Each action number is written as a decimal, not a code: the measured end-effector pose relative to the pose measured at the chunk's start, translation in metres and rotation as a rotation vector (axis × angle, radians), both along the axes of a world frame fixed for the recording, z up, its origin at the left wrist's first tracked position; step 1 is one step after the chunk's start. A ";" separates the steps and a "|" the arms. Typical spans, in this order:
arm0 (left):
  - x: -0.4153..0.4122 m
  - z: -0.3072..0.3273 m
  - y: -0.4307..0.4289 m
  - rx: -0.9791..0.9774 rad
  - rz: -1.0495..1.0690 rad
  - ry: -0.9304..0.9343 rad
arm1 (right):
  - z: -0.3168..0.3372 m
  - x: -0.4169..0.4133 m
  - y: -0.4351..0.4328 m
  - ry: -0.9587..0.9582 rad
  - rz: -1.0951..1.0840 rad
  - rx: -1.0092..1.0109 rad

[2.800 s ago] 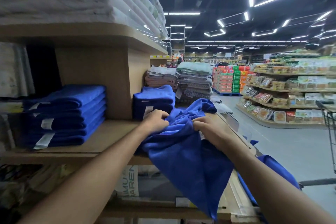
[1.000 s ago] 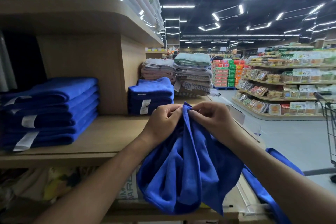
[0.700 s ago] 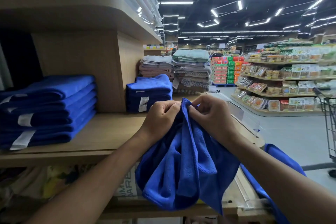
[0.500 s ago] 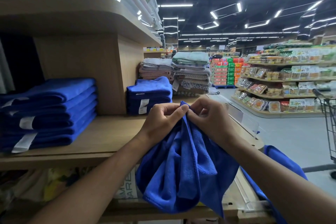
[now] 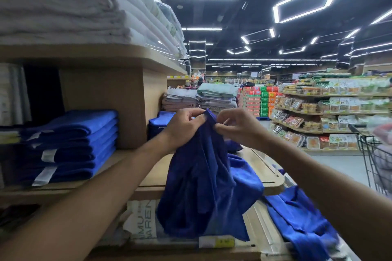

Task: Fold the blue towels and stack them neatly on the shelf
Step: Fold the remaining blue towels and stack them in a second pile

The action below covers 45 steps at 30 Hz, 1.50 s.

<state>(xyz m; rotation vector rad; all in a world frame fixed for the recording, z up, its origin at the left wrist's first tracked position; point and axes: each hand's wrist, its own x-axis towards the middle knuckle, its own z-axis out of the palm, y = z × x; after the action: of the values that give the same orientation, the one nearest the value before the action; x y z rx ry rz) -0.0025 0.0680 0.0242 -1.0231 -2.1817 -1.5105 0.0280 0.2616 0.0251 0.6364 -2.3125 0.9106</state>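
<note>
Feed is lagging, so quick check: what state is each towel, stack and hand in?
left hand: pinches the held towel's top edge.
right hand: pinches the same edge.
held towel: unfolded, hanging bunched.
left blue stack: folded, on the shelf.
small blue stack: folded, behind the left hand.
loose blue towel: unfolded, lower right.

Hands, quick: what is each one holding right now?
Left hand: closed, pinching the top edge of the blue towel.
Right hand: closed, pinching the same towel edge beside it.
</note>
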 end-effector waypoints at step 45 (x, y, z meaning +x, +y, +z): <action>0.058 0.131 -0.141 0.116 0.470 0.565 | 0.066 0.091 0.078 -0.272 0.212 -0.678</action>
<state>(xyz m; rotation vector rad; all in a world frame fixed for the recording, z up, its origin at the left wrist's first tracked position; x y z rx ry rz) 0.0554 -0.0726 0.1550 -0.7136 -1.7448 -0.9728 0.1187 0.3399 0.0915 0.4805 -1.9724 1.8609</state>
